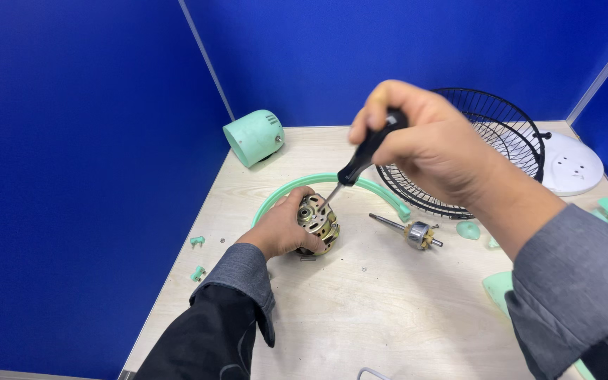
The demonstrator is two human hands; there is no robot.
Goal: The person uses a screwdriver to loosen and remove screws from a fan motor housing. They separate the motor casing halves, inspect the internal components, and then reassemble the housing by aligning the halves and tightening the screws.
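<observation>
The left hand (281, 229) was clenched around the ribbed metal motor stator (318, 219), which stood on the pale wood counter (360, 309) inside the mint plastic ring (381, 191). The right hand (427, 137) grasped a black-handled screwdriver (364, 158), its long axis slanting down-left, tip in the stator's top. Right of the stator lay the steel-shafted rotor (411, 231), before the black wire grille (501, 134).

Mint motor cover (253, 136), black wire grille (501, 134), white round base (571, 165), rotor shaft (409, 231), wooden table (360, 309)
</observation>
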